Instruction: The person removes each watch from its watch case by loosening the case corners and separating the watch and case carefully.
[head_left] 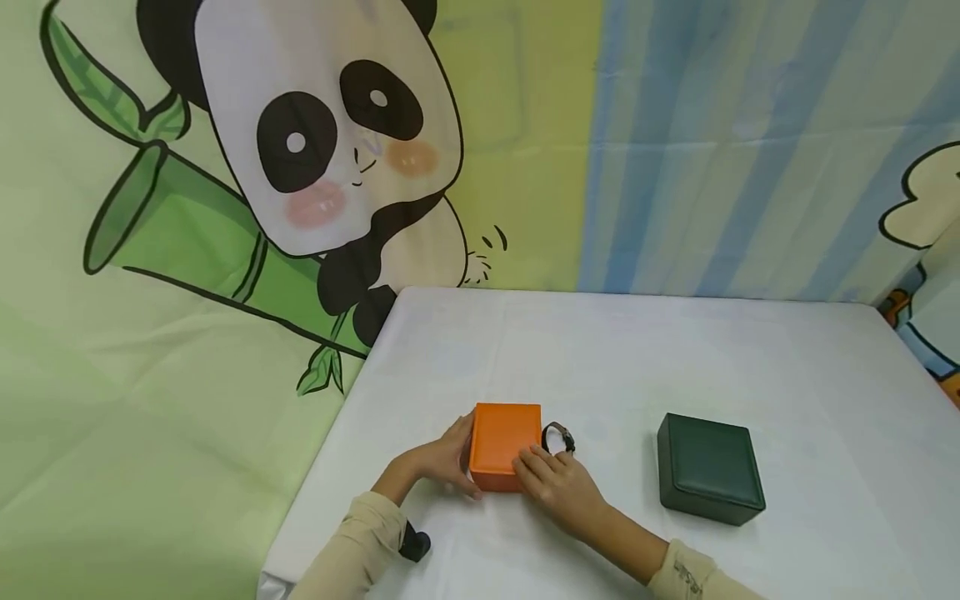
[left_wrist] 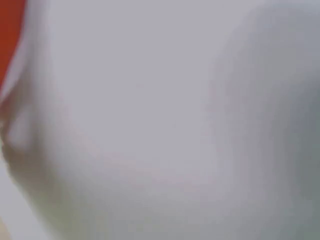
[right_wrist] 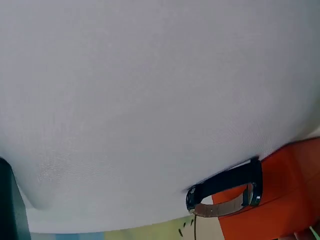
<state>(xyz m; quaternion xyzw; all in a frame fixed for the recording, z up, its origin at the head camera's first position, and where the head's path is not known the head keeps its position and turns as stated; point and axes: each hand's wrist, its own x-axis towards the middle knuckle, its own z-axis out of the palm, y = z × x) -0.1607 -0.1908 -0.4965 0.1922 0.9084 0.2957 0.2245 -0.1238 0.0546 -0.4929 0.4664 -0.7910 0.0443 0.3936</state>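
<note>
Orange box (head_left: 504,435) on white tabletop (head_left: 600,358), left of green box (head_left: 712,458). Lid near square in outline; long axis cannot be told. Side edges run nearly straight away from the person, one face toward them. Left hand (head_left: 441,460) clamped on the orange box's side farther from the green box; right hand's (head_left: 561,490) fingertips on the side nearer it, thumb hidden, grip cannot be told. Watch (head_left: 571,442), strap looped, left of the green box, just beside the orange one.

Wide gap, watch (head_left: 571,442) to green box (head_left: 712,458); left hand (head_left: 447,457) blocking orange box (head_left: 504,437) on left
</note>
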